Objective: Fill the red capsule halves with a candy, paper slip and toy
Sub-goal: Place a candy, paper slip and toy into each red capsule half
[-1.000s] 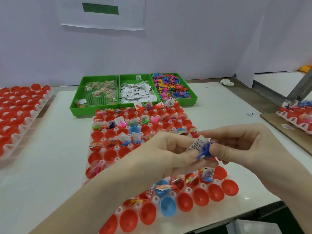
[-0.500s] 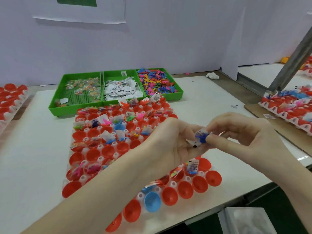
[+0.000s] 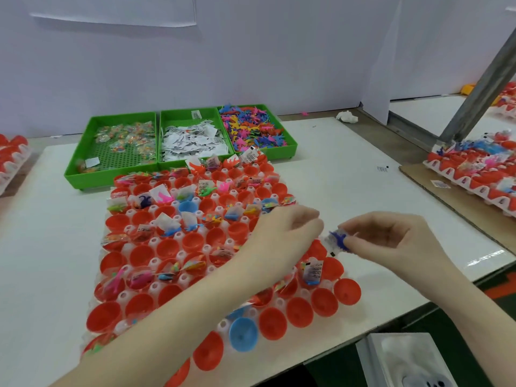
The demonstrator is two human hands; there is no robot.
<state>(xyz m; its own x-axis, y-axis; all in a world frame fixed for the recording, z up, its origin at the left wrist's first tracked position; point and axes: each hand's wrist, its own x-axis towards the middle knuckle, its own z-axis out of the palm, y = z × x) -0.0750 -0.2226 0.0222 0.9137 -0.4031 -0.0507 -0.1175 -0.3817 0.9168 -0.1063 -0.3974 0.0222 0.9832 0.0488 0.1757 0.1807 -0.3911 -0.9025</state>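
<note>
The right hand [image 3: 391, 241] pinches a small blue toy [image 3: 338, 239] with a paper slip [image 3: 327, 243] between thumb and fingertips, just above the right edge of the capsule tray [image 3: 223, 247]. The left hand [image 3: 282, 241] hangs beside it, its grip loosely curled and apparently empty. Both pieces look light and floppy, so the pinch should probably stay at the toy's middle. The red cups [image 3: 324, 301] below are open, the surface edge near.

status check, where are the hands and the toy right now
Right hand pinching small blue plastic toy with white paper slip. Left hand beside it, fingers curled, contents unclear. Both over white tray of red capsule halves. Nothing blocking.
</note>
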